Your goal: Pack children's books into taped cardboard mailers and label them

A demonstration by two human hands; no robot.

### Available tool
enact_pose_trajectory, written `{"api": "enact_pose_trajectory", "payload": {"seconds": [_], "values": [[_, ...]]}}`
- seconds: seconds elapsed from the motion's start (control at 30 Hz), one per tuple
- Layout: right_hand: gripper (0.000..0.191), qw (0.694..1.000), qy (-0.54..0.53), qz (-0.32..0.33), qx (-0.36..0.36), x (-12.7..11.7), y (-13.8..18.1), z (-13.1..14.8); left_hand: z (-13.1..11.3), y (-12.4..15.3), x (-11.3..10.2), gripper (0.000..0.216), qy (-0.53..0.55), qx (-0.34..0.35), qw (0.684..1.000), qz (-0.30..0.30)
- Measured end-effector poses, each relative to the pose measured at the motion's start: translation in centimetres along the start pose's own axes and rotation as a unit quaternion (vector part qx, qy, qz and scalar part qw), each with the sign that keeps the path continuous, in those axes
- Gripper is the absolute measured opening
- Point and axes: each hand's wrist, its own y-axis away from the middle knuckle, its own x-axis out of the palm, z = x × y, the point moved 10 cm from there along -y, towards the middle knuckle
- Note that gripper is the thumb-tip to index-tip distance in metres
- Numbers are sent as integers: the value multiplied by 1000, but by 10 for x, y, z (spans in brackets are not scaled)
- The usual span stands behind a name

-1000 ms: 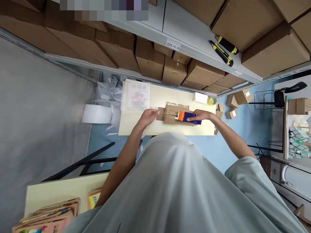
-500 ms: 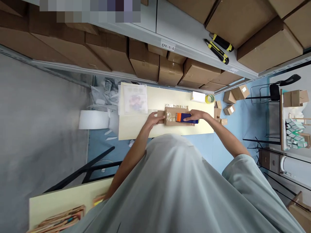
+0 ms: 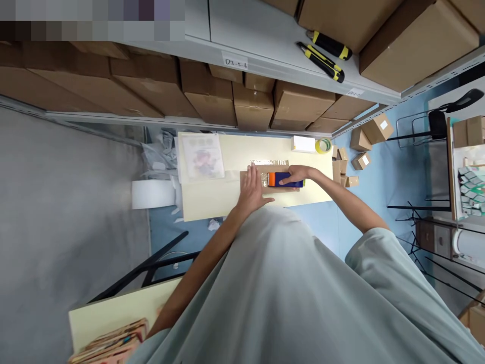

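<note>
My left hand (image 3: 250, 193) lies flat on the left part of a brown cardboard piece (image 3: 278, 190), fingers stretched away from me and thumb out to the right. Strips of shiny clear tape show on the cardboard and along its far edge. A small dark-blue and orange box (image 3: 278, 179) rests on top of the cardboard. My right hand (image 3: 298, 173) is closed around the right part of this box, a finger along its top. The underside of the right hand's grip is hidden.
The cream table (image 3: 212, 199) bears a plastic-wrapped printed sheet (image 3: 204, 156), a white box (image 3: 303, 144) and a tape roll (image 3: 323, 146). Above, a grey shelf (image 3: 265, 45) holds cartons and two utility knives (image 3: 322, 61). Small cartons (image 3: 361, 162) lie on the floor at right.
My left hand has moved from gripping the cardboard's left edge to lying flat on top of it. The right hand stays on the blue box. The view has shifted slightly.
</note>
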Motion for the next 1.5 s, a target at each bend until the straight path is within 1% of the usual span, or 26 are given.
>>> {"api": "enact_pose_trajectory", "payload": {"seconds": [0.07,0.2,0.37,0.5,0.6,0.7,0.77,0.83,0.97,1.07,1.13,1.2,1.4,1.5], "values": [[58,1000,0,-1,-3,0,-1,0,-4,-3,10,144,-65,-4,997,34],[60,1000,21,-1,-3,0,2,2,-1,-5,16,129,-140,-38,989,35],[65,1000,24,18,-6,-1,14,-2,0,-4,20,113,-178,-76,980,50],[72,998,-9,55,-34,0,32,-13,-9,-7,28,107,-189,-78,976,73],[77,998,-7,60,-26,-1,44,-30,-21,-11,40,106,-195,-78,973,91],[73,996,-29,76,-31,3,54,-47,-29,-17,49,107,-201,-86,971,100],[71,994,-63,86,-24,4,61,-66,-32,-19,52,108,-200,-89,970,104],[69,992,-86,87,1,4,71,-93,-33,-20,52,110,-197,-93,970,109],[70,989,-106,87,49,4,95,-158,-33,-20,50,108,-190,-98,970,114],[70,986,-136,87,50,6,106,-186,-35,-22,49,105,-185,-99,971,113],[70,987,-124,85,50,6,106,-195,-36,-24,50,105,-183,-102,971,118],[69,988,-115,89,50,6,105,-197,-37,-25,51,105,-182,-104,970,125],[69,978,-176,110,11,6,111,-194,-38,-26,51,97,-180,-106,971,120],[69,980,-169,106,2,5,114,-197,-39,-27,52,97,-180,-103,972,116]]}}
